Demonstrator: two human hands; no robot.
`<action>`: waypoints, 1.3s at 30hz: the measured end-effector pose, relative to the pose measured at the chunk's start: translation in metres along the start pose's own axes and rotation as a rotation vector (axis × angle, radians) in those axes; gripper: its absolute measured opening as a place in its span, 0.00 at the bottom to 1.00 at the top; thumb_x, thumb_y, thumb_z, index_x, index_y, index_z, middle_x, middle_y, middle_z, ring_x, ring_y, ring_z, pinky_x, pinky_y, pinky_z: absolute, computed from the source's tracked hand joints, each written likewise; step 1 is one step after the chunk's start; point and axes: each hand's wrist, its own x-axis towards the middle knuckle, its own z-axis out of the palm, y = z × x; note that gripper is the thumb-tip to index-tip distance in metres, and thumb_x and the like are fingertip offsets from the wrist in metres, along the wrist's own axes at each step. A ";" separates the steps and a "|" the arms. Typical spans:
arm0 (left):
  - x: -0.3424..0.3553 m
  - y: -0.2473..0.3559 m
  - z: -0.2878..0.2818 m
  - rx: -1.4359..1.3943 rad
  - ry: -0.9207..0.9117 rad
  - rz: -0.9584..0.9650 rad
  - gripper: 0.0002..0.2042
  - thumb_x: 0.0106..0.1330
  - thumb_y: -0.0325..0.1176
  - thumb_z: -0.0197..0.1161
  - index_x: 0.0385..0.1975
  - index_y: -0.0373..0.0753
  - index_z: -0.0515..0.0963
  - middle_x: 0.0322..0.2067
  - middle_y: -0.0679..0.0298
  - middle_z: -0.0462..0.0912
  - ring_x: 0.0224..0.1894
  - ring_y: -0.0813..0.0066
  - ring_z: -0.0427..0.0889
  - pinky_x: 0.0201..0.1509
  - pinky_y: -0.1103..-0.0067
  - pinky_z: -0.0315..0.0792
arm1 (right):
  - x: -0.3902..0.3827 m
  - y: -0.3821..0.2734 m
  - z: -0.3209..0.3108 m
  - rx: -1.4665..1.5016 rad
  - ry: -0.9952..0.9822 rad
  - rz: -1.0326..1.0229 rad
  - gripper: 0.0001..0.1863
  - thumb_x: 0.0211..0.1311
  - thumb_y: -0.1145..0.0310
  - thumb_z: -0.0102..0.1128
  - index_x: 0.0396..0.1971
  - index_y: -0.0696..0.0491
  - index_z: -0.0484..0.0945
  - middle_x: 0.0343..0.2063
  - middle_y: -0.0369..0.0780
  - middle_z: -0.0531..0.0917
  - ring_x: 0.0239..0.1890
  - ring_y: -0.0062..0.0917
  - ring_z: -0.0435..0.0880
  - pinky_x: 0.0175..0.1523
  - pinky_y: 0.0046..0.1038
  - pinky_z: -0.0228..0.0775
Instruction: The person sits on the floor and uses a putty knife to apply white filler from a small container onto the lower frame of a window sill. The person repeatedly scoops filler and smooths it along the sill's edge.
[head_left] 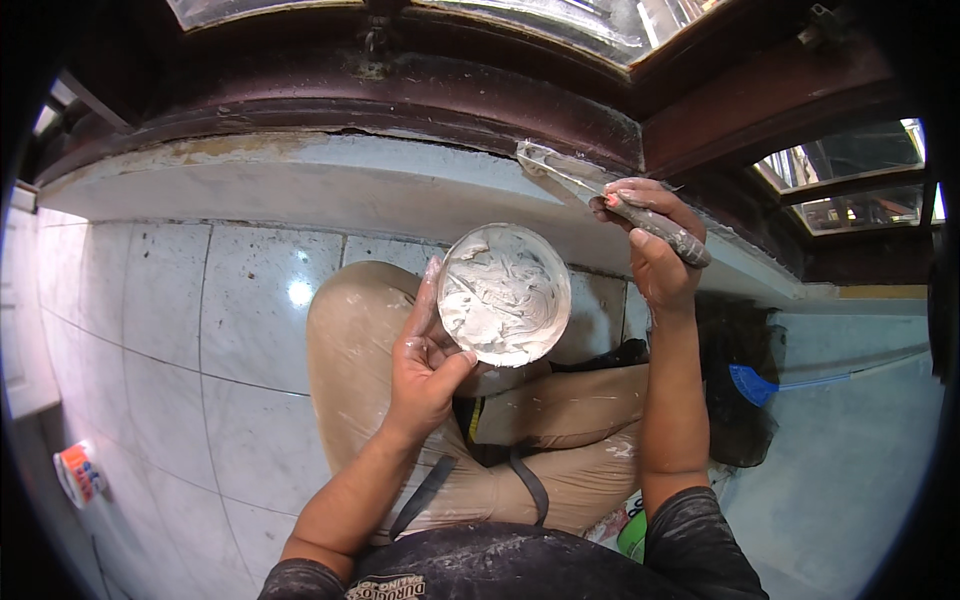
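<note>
My left hand (425,370) grips a round tub (505,295) of whitish, smeared paste over my crossed legs. Up and to the right, my right hand (655,240) is closed on a putty knife (675,230) with a dark, paste-smeared handle. Its blade (550,165), coated in pale paste, lies at the top edge of the pale sill (300,180), where that meets the dark red-brown wooden window frame (490,115). Whether the blade presses on the surface is hard to tell.
My knee (355,310) rests over white floor tiles (150,300). At right are a blue brush head (750,385) on a pole and a dark bundle. An orange-and-white container (78,472) stands at left, a green one (632,535) by my right hip. Glass panes (840,160) line the top.
</note>
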 end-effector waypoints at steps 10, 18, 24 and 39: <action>0.004 0.001 -0.002 -0.004 -0.011 -0.050 0.51 0.67 0.12 0.55 0.92 0.41 0.43 0.79 0.47 0.72 0.74 0.65 0.81 0.75 0.71 0.79 | 0.013 -0.009 -0.019 -0.172 -0.107 0.036 0.23 0.57 0.76 0.66 0.53 0.65 0.90 0.54 0.55 0.88 0.59 0.40 0.90 0.70 0.43 0.82; 0.005 0.001 -0.003 -0.004 -0.028 -0.062 0.51 0.67 0.12 0.54 0.92 0.40 0.43 0.80 0.47 0.71 0.74 0.65 0.81 0.77 0.70 0.78 | -0.005 -0.027 -0.021 -0.372 -0.069 -0.021 0.22 0.56 0.76 0.67 0.52 0.63 0.90 0.54 0.53 0.89 0.58 0.39 0.89 0.67 0.41 0.81; 0.006 0.000 -0.002 -0.021 -0.016 -0.059 0.51 0.67 0.12 0.55 0.92 0.40 0.43 0.78 0.46 0.74 0.74 0.64 0.81 0.78 0.69 0.77 | -0.015 -0.033 -0.017 -0.389 -0.012 -0.007 0.22 0.56 0.76 0.66 0.52 0.63 0.90 0.54 0.54 0.89 0.58 0.40 0.89 0.68 0.42 0.80; 0.007 -0.003 -0.005 -0.037 -0.007 -0.065 0.51 0.67 0.12 0.56 0.92 0.39 0.44 0.76 0.45 0.76 0.73 0.63 0.82 0.78 0.68 0.77 | -0.008 -0.043 -0.024 -0.259 -0.018 0.007 0.23 0.55 0.76 0.65 0.53 0.64 0.89 0.53 0.56 0.89 0.58 0.41 0.89 0.67 0.44 0.82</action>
